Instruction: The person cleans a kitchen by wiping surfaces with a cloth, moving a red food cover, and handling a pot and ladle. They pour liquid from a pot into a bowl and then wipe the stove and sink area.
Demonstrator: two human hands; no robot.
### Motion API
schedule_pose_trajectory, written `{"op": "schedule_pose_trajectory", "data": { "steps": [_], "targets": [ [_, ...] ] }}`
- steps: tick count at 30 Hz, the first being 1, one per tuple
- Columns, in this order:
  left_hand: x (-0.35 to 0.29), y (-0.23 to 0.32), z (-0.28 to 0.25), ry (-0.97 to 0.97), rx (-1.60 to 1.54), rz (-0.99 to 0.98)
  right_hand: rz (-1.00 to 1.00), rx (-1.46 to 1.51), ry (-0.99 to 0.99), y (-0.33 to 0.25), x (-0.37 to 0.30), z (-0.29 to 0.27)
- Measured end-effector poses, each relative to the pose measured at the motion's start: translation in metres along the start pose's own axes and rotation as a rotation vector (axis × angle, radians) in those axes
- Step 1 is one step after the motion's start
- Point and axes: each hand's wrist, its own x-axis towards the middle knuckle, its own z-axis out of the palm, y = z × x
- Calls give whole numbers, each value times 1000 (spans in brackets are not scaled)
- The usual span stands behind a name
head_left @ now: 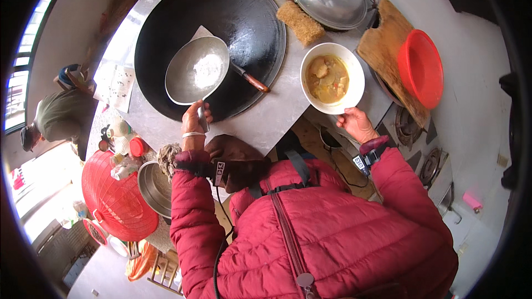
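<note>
Red jacket foremost, I see left hand fingers clamped on the metal pan over the wok, right hand fingers gripping the white bowl beside it; stew seems served, pan not yet set down.

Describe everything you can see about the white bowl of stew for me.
The white bowl is round and smooth, maybe ceramic or enamel. Its mouth faces up, with white wall showing above yellowish broth that holds tan chunks and small reddish bits. It is right of the black wok and left of the wooden cutting board. The right hand grips its near rim, toward the right. Whether its base rests on the countertop is hidden.
</note>
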Motion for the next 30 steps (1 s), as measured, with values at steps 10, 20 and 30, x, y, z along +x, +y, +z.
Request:
{"op": "schedule_pose_trajectory", "data": {
  "steps": [10,20,30],
  "targets": [
    [41,-11,25,34,-101,46,17,61,108,-7,8,19],
    [48,-27,32,95,45,-13,146,-144,47,-37,-7,56],
    [-16,-46,35,298,494,431,167,-435,-272,-67,109,170]
  ]
}}
